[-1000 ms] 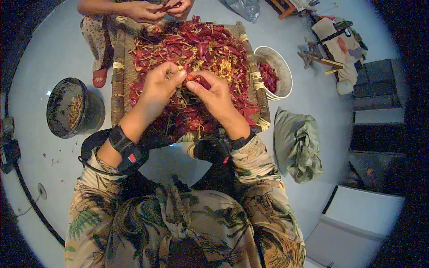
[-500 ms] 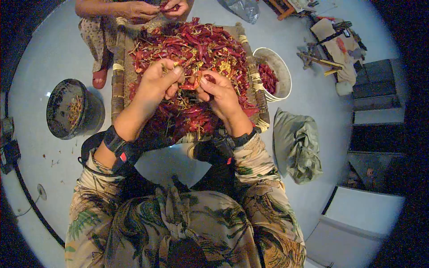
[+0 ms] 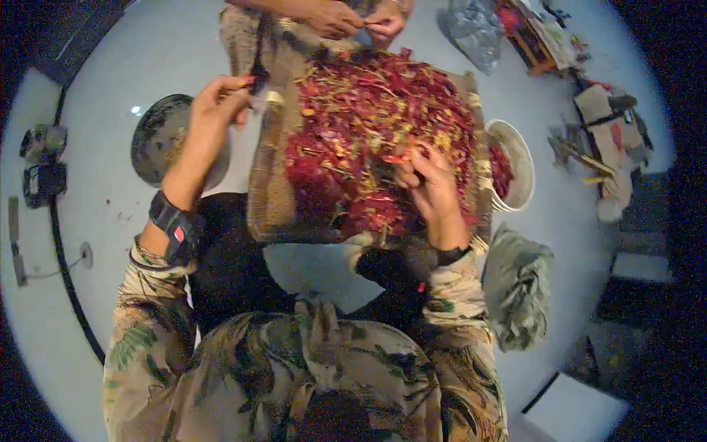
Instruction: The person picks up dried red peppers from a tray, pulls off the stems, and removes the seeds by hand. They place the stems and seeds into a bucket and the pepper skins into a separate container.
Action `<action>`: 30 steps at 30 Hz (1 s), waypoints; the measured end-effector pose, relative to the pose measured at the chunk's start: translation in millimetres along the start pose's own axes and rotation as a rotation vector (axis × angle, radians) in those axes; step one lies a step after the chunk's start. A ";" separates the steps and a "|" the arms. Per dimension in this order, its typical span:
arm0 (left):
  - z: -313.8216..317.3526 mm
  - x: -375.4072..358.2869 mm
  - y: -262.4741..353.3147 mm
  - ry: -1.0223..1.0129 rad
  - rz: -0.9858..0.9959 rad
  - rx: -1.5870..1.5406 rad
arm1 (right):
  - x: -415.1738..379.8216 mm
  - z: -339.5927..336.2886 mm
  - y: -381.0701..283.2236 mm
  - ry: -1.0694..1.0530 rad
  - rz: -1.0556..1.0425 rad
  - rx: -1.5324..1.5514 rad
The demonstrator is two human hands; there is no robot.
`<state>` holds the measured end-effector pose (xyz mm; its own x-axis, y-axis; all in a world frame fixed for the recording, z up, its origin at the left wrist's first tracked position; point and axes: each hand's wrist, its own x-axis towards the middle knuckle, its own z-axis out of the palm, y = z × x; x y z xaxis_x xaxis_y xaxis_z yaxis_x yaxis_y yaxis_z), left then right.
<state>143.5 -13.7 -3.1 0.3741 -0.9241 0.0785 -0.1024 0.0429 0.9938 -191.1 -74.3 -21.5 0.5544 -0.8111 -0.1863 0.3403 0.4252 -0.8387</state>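
Note:
Dried red chilies [image 3: 346, 132] lie heaped with yellow seeds and stalks on a woven frame [image 3: 266, 169] in front of me. My left hand [image 3: 215, 110] is raised beyond the frame's left edge, near the black bucket [image 3: 156, 136]. Its fingers pinch a small orange-red chili piece [image 3: 247, 80], slightly blurred. Over the right part of the heap, my right hand [image 3: 431, 177] is closed on a red chili [image 3: 395, 159], whose tip sticks out to the left.
Across the frame, another person's hands [image 3: 361, 20] meet above its far edge. A white bucket [image 3: 524, 166] with red chilies stands at the right, and a greenish sack [image 3: 519, 287] lies below it. A grey plastic bag [image 3: 471, 33] is at the back.
My hands were together over the heap and are now apart. The left hand has swung out left toward the black bucket with a small piece. The view has shifted left.

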 end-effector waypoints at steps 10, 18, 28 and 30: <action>-195.3 12.4 -116.1 0.235 -0.028 1.141 | 3.2 4.9 5.0 -0.004 -0.008 -0.040; -2.0 -23.3 10.9 0.037 0.119 0.467 | 3.7 -1.1 12.1 -0.091 0.087 0.161; -18.9 2.9 -4.6 0.272 0.325 0.745 | -3.3 -3.4 -0.1 -0.110 -0.017 0.118; -73.2 14.2 -50.1 0.233 0.302 1.163 | -5.5 -1.7 -2.5 -0.119 -0.011 0.131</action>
<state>221.4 -1.3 -46.0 0.3365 -0.8403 0.4251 -0.9317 -0.2314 0.2800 -196.3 -71.6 -19.2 0.6334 -0.7662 -0.1086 0.4391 0.4714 -0.7649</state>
